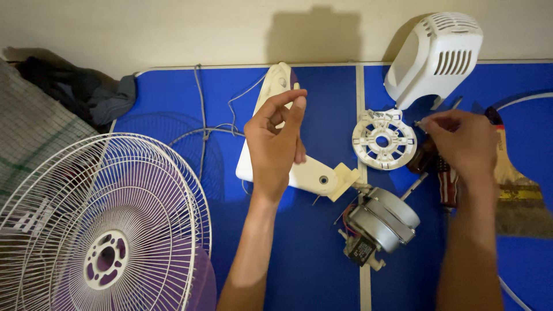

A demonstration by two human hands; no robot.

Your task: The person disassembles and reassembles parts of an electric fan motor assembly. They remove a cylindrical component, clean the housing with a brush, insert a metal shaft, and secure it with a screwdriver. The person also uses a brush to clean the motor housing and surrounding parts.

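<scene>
- A blue bench (311, 259) with a pale seam down its middle was seen spread with the parts of a taken-apart fan.
- A white wire fan guard (103, 230) was stood at the near left, with a violet blade showing behind it.
- A white vented motor cover (438, 55) was lying at the far right, against the wall.
- A cream-white fan neck (311, 173) was laid at the centre, half hidden by the left hand (275, 138), whose fingers (296, 109) were pinched nearly closed above it; whether anything was held could not be told.
- A grey metal motor (383, 219) with coloured wires was lying on the seam, just beside the neck's hinge end.
- A white round slotted plate (383, 140) was lying beyond the motor.
- The right hand (461, 144), blurred, was pinched shut on a small metal piece (419, 122), just right of the plate.
</scene>
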